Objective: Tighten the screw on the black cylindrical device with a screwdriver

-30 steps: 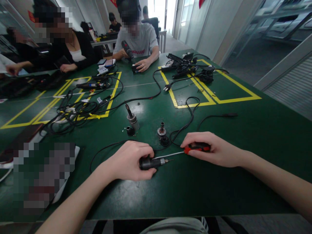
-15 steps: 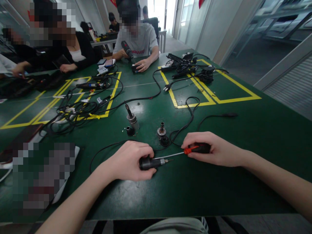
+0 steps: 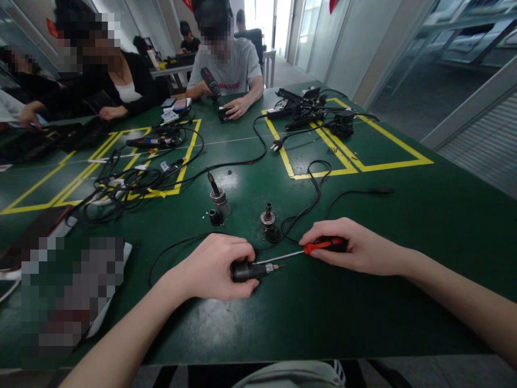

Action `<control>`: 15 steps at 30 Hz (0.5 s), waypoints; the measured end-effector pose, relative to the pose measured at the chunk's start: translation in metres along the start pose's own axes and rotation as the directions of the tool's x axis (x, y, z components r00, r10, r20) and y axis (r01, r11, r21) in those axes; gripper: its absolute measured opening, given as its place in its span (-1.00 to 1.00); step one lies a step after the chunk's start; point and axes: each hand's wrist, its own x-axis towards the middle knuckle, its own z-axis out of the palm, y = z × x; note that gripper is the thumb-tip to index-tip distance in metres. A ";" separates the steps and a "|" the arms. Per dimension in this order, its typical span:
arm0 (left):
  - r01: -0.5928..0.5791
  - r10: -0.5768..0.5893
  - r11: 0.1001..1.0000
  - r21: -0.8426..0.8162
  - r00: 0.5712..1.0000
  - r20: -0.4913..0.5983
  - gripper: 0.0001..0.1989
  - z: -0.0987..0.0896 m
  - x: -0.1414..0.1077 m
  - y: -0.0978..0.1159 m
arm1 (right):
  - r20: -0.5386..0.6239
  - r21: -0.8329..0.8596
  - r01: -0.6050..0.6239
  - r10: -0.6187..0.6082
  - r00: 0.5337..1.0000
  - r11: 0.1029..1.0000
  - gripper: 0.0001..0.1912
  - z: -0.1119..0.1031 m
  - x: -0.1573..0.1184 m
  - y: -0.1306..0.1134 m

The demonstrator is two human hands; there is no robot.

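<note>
My left hand is wrapped round a black cylindrical tool body, whose narrow metal tip points right. A red-and-black screwdriver is gripped by its handle in my right hand. Its long shaft runs left to the tool body beside my left fingers; the very tip is hidden there. Just beyond my hands stands a small metal part with a spindle, with a black ring by its base. A larger metal cylinder with a dark shaft stands farther left, beside a small black collar.
Black cable loops beyond my right hand. Tangled cords lie at the left, and a pile of corded tools at the far right, around yellow tape. Across the green table, a person holds a power tool.
The screwdriver handle has turned slightly in my right hand, showing more red. My left hand and the tool body stay in place.
</note>
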 end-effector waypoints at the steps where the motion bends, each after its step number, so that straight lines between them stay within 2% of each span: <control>1: 0.000 0.000 1.000 -0.005 1.000 -0.002 -0.86 0.000 0.000 0.000 | -0.001 -0.004 0.014 -0.014 1.000 1.000 -0.74 0.000 0.000 0.000; 5: 0.005 -0.005 0.999 -0.032 1.000 -0.008 -0.85 0.000 0.000 -0.001 | 0.046 0.007 0.076 -0.076 0.996 0.997 -0.82 0.000 0.001 -0.003; 9: 0.009 -0.010 0.999 -0.053 1.000 -0.007 -0.84 0.001 0.000 -0.001 | 0.047 0.036 0.123 -0.124 0.991 0.992 -0.78 0.000 0.001 -0.007; 15: 0.006 -0.007 0.998 -0.066 1.000 -0.012 -0.84 0.001 0.001 0.000 | 0.051 0.020 0.135 -0.136 0.989 0.991 -0.82 0.002 0.001 -0.009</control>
